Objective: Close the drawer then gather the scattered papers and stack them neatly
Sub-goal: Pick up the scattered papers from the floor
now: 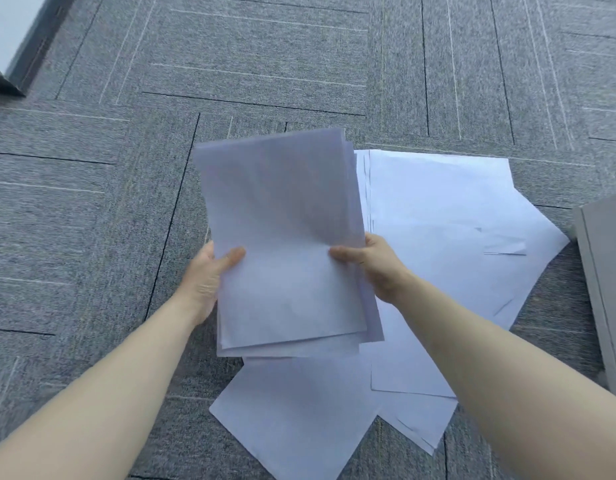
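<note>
Fingers on both sides are pinched onto the same bundle of paper: the left hand (206, 278) has its thumb on the top sheet with the rest tucked underneath, and the right hand (372, 268) grips the opposite long edge the same way. So the gathered stack (282, 237) is held up off the carpet (92, 220), roughly squared but with a few sheet edges fanning out at the bottom and right. Under and to the right of it, loose sheets (438, 209) are spread on the floor, overlapping at odd angles, one poking toward the near edge of the view. A grey cabinet (607, 289) sits at the right edge, just beside the outermost sheet. Can't tell about its drawer.
</note>
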The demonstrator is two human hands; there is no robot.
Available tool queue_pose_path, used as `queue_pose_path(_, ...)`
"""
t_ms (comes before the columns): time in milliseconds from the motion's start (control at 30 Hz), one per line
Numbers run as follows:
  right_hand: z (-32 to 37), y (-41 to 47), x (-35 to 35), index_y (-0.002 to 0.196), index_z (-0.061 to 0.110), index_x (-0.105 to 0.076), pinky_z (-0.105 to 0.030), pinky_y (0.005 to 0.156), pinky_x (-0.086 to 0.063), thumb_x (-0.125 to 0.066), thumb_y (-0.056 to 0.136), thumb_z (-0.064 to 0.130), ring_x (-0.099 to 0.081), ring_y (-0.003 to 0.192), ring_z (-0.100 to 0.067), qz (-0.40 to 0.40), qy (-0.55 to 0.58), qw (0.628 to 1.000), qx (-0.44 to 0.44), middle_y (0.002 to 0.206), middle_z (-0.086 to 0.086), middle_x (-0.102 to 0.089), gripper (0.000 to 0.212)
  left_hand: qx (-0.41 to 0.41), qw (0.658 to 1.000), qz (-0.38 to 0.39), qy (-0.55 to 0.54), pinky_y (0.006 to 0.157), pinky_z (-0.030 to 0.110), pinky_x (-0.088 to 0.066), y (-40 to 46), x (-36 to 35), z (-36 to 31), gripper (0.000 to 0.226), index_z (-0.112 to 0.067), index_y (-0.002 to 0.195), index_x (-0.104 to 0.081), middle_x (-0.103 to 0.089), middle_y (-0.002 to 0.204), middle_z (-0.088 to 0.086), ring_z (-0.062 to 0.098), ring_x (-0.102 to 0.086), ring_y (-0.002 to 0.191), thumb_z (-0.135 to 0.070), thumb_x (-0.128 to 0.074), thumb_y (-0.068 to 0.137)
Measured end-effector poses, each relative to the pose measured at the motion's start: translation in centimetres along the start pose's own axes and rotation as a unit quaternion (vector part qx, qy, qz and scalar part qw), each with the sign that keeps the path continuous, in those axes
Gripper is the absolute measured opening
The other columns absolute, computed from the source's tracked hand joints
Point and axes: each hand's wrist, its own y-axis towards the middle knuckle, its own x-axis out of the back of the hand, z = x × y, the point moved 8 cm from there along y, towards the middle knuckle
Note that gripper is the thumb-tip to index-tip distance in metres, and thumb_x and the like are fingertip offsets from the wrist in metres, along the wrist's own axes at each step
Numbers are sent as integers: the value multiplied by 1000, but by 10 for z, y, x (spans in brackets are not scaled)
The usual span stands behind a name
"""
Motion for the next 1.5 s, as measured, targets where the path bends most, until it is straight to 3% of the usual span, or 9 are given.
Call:
queue_pose_path(100,-2,-4,0,103,15,-71,-32,81,-56,-63,94,30,-71,88,-15,22,-36,999,-20,99,1,-75,19,78,996,43,-9,68,41,-60,-13,-12,13,51,-4,109,-65,-74,101,15,27,-74,80,-17,-85,64)
queue_pose_path(200,-5,-2,43,105,18,-68,-32,67,-47,-58,93,44,-61,71,-20,-113,-140,983,-47,95,-2,-67,31,67,997,-29,26,74,44,-60,-15,0,21,22,-1,104,-66,-75,91,10,24,-73,71,-1,-67,82)
queue_pose_path(333,-6,-20,116,121,20,-57,-38,80,-47,-56,87,30,-60,101,-33,-301,-427,848,-91,120,-9,-58,35,52,993,-97,47,91,51,-51,-14,22,24,33,5,114,-63,-68,106,22,28,-66,83,-1,-68,82)
queue_pose_path(400,-9,-31,135,128,18,-50,-42,83,-43,-64,84,38,-48,118,-37,-336,-460,814,-115,129,-15,-46,50,46,991,-112,55,90,48,-52,-15,27,26,30,4,111,-63,-68,103,21,27,-65,81,-1,-68,82)
queue_pose_path(533,-18,-50,164,139,21,-33,-46,87,-39,-73,68,64,-40,120,-38,-364,-482,771,-203,132,-18,-37,91,43,991,-115,53,89,48,-52,-17,24,30,11,-7,91,-67,-69,95,15,26,-66,79,-2,-69,81)
queue_pose_path(733,-26,-69,195,134,19,-31,-46,77,-36,-77,59,68,-41,116,-39,-404,-425,773,-241,129,-22,-37,100,49,994,-95,34,88,48,-51,-14,12,34,10,-10,90,-69,-76,81,2,28,-68,84,-3,-69,82)
queue_pose_path(1000,-32,-86,217,134,14,-32,-50,99,-35,-79,56,68,-42,126,-43,-437,-386,769,-262,137,-28,-42,105,50,996,-69,38,86,47,-53,-16,1,35,17,-6,98,-68,-72,97,11,28,-68,83,-4,-68,82)
queue_pose_path(1300,-43,-92,229,132,4,-49,-51,106,-37,-80,68,52,-39,132,-39,-450,-281,799,-283,140,-22,-47,86,50,997,-53,39,76,38,-54,-19,-7,37,14,-8,96,-68,-77,77,0,17,-73,66,-4,-66,84)
queue_pose_path(1500,-44,-103,232,144,4,-25,-55,106,-32,-83,67,49,-31,137,-42,-489,-263,783,-281,148,-27,-33,107,47,997,-54,35,78,39,-55,-19,-8,37,14,-7,97,-69,-77,78,0,18,-72,68,-4,-67,83)
